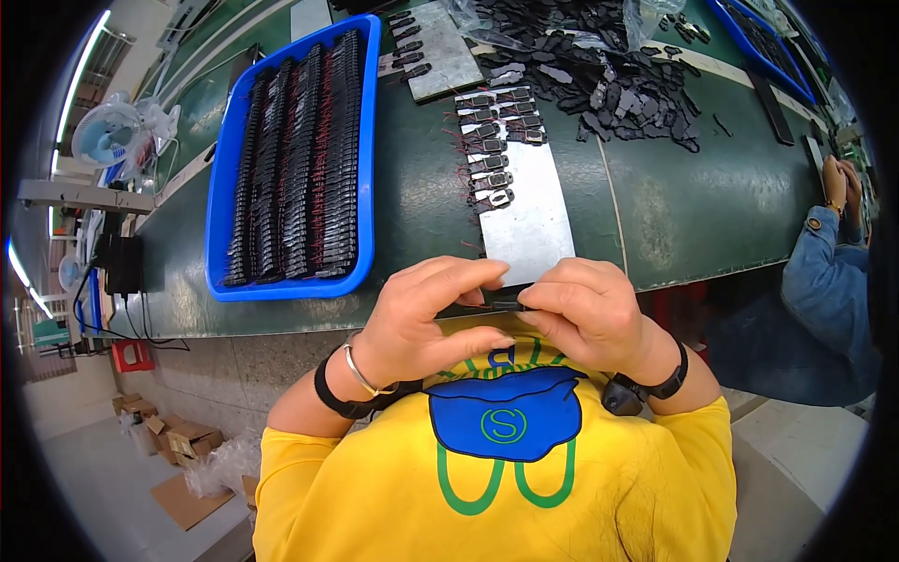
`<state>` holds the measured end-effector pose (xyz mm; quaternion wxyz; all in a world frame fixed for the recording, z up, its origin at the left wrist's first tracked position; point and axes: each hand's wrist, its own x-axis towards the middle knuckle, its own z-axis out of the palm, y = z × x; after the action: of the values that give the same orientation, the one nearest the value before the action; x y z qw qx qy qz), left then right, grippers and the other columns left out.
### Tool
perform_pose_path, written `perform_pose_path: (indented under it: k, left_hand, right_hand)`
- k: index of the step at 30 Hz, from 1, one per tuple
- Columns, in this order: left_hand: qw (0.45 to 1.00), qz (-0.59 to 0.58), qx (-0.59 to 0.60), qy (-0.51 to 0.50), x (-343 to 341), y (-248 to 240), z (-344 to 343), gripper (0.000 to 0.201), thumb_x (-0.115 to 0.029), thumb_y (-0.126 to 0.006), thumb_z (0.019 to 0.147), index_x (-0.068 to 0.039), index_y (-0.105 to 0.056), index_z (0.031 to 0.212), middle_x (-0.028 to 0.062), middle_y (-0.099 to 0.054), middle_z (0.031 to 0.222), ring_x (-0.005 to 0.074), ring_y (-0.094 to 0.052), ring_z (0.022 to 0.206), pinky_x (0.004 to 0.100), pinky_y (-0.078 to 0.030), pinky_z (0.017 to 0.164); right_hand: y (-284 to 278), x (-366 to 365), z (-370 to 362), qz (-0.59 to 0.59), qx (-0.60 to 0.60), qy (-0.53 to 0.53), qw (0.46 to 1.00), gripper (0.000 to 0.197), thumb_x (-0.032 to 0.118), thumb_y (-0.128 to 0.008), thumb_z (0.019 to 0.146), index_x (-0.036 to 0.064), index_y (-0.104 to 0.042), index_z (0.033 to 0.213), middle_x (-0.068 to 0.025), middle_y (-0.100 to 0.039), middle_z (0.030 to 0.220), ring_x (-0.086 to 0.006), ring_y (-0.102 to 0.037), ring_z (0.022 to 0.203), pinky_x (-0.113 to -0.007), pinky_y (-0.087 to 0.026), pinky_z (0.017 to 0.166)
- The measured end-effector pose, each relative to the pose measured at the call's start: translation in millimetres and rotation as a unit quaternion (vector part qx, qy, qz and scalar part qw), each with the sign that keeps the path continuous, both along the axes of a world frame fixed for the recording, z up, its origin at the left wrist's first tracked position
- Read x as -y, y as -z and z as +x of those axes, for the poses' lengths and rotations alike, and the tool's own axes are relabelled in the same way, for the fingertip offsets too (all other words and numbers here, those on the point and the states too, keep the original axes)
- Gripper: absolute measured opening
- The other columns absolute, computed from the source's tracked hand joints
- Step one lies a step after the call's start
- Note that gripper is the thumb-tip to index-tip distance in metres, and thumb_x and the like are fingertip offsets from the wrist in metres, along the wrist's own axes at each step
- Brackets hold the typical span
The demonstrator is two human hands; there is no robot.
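Just beyond the table's front edge, a small black part with a thin red wire [507,305] is pinched between the thumb and fingers of my right hand [588,307]. My left hand [426,314] is beside it, thumb and forefinger spread apart around the part's wire end; its other fingers are partly hidden. In front of my hands lies a pale metal plate [529,234]. Several small black speaker-like modules [490,163] with red wires line its left side and top, in two columns.
A blue tray [367,187] packed with rows of wired black parts stands left. Loose black pieces [623,89] are heaped at the back, near another plate [449,66] with modules. Another blue tray [796,80] is far right, where a person in a denim sleeve [813,248] works.
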<state>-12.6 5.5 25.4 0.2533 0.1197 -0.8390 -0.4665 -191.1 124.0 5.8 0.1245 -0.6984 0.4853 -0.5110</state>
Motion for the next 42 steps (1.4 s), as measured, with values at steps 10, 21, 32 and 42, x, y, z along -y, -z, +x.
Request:
perform_pose_path:
  k: [10, 21, 32, 42]
  left_hand:
    - [0.989, -0.134, -0.032, 0.049, 5.4, 2.7, 3.1, 0.019, -0.003, -0.075, 0.072, -0.001, -0.067, 0.089, 0.0099, -0.067, 0.076, 0.0223, -0.064, 0.062, 0.0296, -0.047, 0.055]
    - [0.989, -0.124, -0.076, 0.033, 1.1, 9.8, 3.4, 0.018, -0.002, -0.075, 0.072, -0.001, -0.067, 0.089, 0.0099, -0.067, 0.076, 0.0216, -0.063, 0.060, 0.0286, -0.046, 0.054]
    - [0.991, -0.103, -0.084, 0.011, -0.5, 13.4, 7.8, 0.019, -0.003, -0.075, 0.073, 0.000, -0.067, 0.091, 0.0101, -0.068, 0.078, 0.0222, -0.064, 0.062, 0.0290, -0.047, 0.057]
    - [0.993, -0.107, -0.040, -0.020, -9.1, 5.8, 8.3, 0.023, -0.002, -0.075, 0.072, -0.001, -0.068, 0.093, 0.0098, -0.068, 0.084, 0.0232, -0.064, 0.067, 0.0302, -0.049, 0.062]
  right_hand:
    - [-2.6, -3.9, 4.8, 0.116, 0.134, 0.000, 0.984, 0.024, 0.003, -0.076, 0.071, -0.0014, -0.064, 0.091, -0.0122, -0.062, 0.077, -0.0269, -0.062, 0.065, -0.032, -0.050, 0.057]
    - [7.0, 1.9, -2.1, 0.012, 0.035, -0.029, 0.999, 0.024, 0.006, -0.077, 0.072, -0.0018, -0.065, 0.091, -0.0118, -0.064, 0.075, -0.0257, -0.063, 0.062, -0.031, -0.050, 0.056]
    - [1.9, 0.9, 4.1, 0.045, 0.096, -0.018, 0.994, 0.019, 0.003, -0.076, 0.072, -0.0021, -0.064, 0.087, -0.0130, -0.065, 0.076, -0.0255, -0.064, 0.064, -0.031, -0.050, 0.055]
    - [1.0, -2.2, 1.1, -0.024, 0.017, -0.003, 1.000, 0.019, 0.000, -0.075, 0.071, -0.0012, -0.063, 0.086, -0.0125, -0.065, 0.075, -0.0264, -0.064, 0.064, -0.031, -0.051, 0.055]
